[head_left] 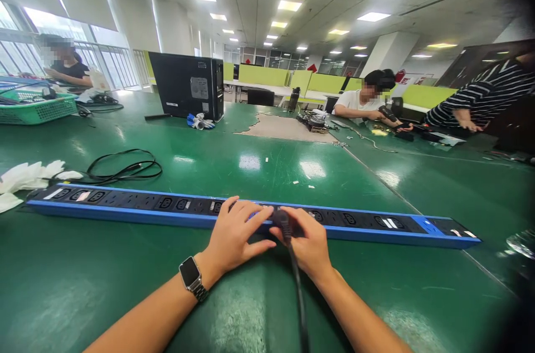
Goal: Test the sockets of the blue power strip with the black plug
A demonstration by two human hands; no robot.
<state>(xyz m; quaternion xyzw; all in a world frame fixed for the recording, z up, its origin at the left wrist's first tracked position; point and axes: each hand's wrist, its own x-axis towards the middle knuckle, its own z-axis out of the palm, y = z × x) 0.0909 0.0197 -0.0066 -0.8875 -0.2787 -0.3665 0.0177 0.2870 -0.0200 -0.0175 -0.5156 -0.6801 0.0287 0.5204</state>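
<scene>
A long blue power strip with black sockets lies across the green table in front of me. My right hand grips a black plug pressed against a socket near the strip's middle; its black cable runs back toward me. My left hand, a watch on its wrist, rests flat on the strip just left of the plug, fingers spread.
A coiled black cable and white gloves lie at the left. A black computer case stands behind. A green basket sits far left. Other people sit at the far left and right tables.
</scene>
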